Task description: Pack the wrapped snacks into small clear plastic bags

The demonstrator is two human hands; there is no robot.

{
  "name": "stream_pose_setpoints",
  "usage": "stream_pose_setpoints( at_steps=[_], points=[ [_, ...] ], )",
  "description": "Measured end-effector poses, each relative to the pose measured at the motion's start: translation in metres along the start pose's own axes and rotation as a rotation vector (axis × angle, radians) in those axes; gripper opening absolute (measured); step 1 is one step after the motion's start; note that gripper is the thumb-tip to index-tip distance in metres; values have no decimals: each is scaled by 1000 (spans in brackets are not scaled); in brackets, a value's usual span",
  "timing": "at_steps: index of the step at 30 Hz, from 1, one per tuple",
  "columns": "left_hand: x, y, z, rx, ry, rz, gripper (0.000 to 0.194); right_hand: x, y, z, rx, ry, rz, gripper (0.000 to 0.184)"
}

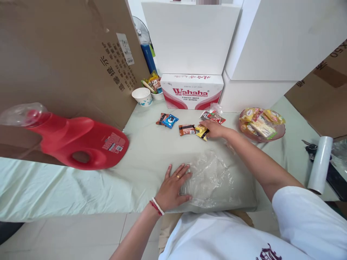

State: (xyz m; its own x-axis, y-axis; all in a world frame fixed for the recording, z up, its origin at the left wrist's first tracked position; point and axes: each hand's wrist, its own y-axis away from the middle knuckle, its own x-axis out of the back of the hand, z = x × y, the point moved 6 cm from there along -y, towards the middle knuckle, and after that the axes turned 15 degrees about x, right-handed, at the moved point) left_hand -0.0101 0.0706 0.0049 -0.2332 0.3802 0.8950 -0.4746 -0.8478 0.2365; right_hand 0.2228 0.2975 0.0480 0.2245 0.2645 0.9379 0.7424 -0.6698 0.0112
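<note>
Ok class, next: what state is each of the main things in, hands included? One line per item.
Left hand: spread flat, on the clear plastic
Right hand: fingers on the yellow packet
Clear plastic: crumpled, spread out
Blue packet: overlapping a brown packet
Clear bowl: holding wrapped snacks
White paper cup: upright
Wahaha carton: looks closed
Red jug: neck covered with film

From here I can't see how the right hand (214, 129) grips; it covers part of the yellow packet (201, 129) at centre. Cardboard (67, 47) hides part of the fan (141, 30), upper left. Top centre, a patch (208, 1) is blurred. I can't read the small print on the jug's label (115, 143), left.
</note>
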Motion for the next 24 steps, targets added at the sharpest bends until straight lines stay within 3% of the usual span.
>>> stream_pose_setpoints(
  at_steps=[2, 4, 9, 11, 15, 18, 21, 24],
  points=[
    [-1, 2, 0, -10, -2, -1, 85, -1, 5, 14, 1, -30, -28, 65],
    [-2, 2, -1, -12, 4, -2, 87, 1, 14, 27, -9, -76, -33, 67],
    [-2, 0, -2, -11, 3, 15, 88, 3, 16, 34, -74, -218, -85, 106],
    [-2, -1, -1, -12, 2, 18, 88, 3, 8, 35, -167, -250, -103, 99],
    [1, -2, 1, 14, 27, 7, 88, 6, -3, 41, -317, -214, -171, 63],
    [3, -3, 2, 40, 70, -9, 89, 14, -1, 37, -225, -226, -140, 55],
    [4, -4, 3, 63, 103, -10, 92, 18, 6, 22, -90, -202, -78, 71],
    [4, -3, 2, 88, 98, 0, 95, 3, 11, 2, -25, -46, -174, 72]
  ],
)
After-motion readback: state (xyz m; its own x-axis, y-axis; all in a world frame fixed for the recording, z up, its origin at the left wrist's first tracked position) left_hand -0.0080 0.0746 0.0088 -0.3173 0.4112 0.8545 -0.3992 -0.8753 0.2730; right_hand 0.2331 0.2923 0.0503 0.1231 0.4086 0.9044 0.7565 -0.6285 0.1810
